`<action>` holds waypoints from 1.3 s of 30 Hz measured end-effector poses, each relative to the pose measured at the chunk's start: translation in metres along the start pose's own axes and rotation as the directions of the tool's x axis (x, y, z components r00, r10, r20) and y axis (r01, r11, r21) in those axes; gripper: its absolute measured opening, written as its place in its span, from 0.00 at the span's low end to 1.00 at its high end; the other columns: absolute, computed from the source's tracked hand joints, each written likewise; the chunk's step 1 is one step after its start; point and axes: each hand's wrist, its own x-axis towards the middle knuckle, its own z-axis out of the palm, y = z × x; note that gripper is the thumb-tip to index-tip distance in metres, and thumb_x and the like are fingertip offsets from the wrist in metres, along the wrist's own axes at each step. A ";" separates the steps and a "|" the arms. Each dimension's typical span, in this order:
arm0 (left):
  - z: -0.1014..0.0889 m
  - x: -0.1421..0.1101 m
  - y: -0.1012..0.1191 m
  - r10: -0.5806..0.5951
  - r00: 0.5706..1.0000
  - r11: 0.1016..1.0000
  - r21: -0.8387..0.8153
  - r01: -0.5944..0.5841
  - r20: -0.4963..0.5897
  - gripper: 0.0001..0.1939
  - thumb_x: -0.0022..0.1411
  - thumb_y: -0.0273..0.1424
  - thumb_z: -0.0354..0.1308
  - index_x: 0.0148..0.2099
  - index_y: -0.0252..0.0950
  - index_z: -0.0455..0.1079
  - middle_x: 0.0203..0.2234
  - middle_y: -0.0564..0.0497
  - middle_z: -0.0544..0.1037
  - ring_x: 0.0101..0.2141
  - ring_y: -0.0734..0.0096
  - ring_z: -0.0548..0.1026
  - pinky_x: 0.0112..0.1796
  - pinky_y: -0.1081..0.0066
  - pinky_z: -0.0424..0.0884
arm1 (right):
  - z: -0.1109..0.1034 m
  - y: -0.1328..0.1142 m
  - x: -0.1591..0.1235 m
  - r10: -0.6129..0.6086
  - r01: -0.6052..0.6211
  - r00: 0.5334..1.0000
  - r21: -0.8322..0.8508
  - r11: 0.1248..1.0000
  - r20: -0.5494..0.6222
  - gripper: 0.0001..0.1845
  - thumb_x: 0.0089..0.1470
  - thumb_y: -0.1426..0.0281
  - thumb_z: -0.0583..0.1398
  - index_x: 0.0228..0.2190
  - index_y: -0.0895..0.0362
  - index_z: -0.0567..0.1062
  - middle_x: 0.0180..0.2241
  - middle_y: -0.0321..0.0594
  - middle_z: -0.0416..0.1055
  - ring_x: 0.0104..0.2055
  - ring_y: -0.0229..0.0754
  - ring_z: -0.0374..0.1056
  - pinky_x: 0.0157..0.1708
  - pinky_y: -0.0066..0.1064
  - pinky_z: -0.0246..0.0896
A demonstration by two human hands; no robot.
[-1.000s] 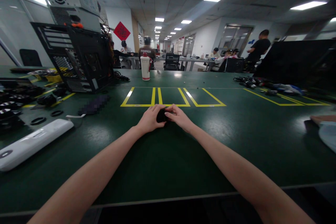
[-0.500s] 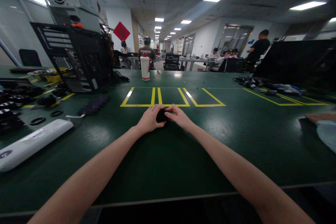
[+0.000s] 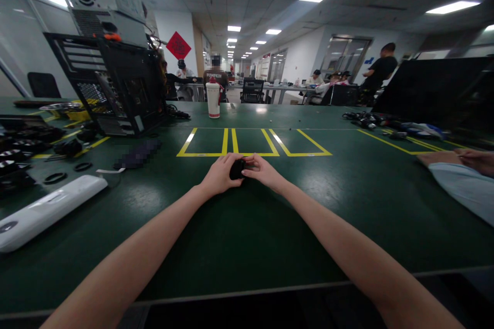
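Both of my hands meet at the middle of the green table (image 3: 247,236), just in front of the yellow tape marks (image 3: 254,154). Between them is a small black rounded object (image 3: 237,168); its kind is too dark to make out. My left hand (image 3: 219,175) curls round its left side, thumb toward me and fingers over the far side. From the right, my right hand (image 3: 264,172) pinches at its edge with thumb and fingertips. The fingers hide much of the object.
A white power strip-like device (image 3: 50,211), black rings (image 3: 55,178) and an open computer case (image 3: 111,82) lie on the left. A white cup (image 3: 213,98) stands at the back. At right, another person's sleeve and hand (image 3: 459,175) rest over the table, near cables (image 3: 366,120).
The other person's sleeve and hand at the right have come further in over the table. My right fingers have shifted slightly on the black object, showing a little more of it.
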 end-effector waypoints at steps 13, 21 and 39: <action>-0.002 0.000 0.001 -0.020 1.000 1.000 -0.007 0.021 0.018 0.29 0.45 0.31 0.60 0.51 0.40 0.54 0.44 0.49 0.66 0.45 0.61 0.66 0.45 0.61 0.64 | 0.002 -0.002 0.000 0.087 -0.087 0.996 0.037 0.996 -0.012 0.16 0.43 0.67 0.60 0.37 0.56 0.67 0.39 0.41 0.66 0.39 0.39 0.64 0.41 0.38 0.61; 0.000 0.000 0.000 -0.015 1.000 1.000 0.005 0.015 0.017 0.29 0.46 0.31 0.60 0.51 0.39 0.54 0.44 0.49 0.66 0.44 0.61 0.66 0.44 0.61 0.64 | -0.002 0.002 -0.001 -0.021 0.020 1.000 -0.016 1.000 -0.014 0.14 0.40 0.68 0.62 0.31 0.56 0.65 0.36 0.37 0.65 0.42 0.39 0.63 0.44 0.37 0.59; -0.002 0.000 0.001 -0.027 0.999 1.000 -0.007 0.027 0.023 0.29 0.45 0.31 0.60 0.50 0.40 0.55 0.43 0.49 0.66 0.44 0.61 0.66 0.43 0.60 0.64 | 0.000 -0.002 -0.003 0.017 -0.017 1.000 -0.032 0.999 0.009 0.20 0.38 0.70 0.63 0.35 0.56 0.64 0.38 0.39 0.64 0.43 0.40 0.62 0.45 0.39 0.59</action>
